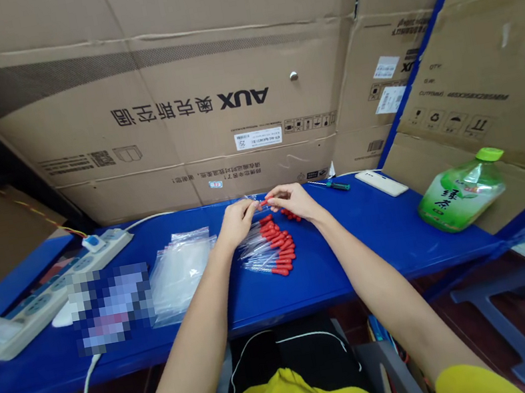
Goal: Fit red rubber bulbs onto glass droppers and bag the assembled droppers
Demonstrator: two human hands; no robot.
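My left hand (239,222) and my right hand (294,200) meet near the back of the blue table. Between their fingertips is a dropper (266,201) with a red bulb and a clear tube. The right fingers pinch its bulb; the left fingers are closed at the clear end, partly hiding it. Just in front of the hands lies a pile of similar droppers (280,254), red bulbs to the right and clear tubes to the left. Several more red bulbs (290,215) show under my right hand. Left of my left forearm rests a stack of clear plastic bags (179,275).
A power strip (41,296) and a pixelated phone-like thing (114,307) with a cable lie left. Behind my right hand is a green-handled screwdriver (339,185); farther right are a white phone (381,183) and a green bottle (462,192). Cardboard (179,69) walls the back.
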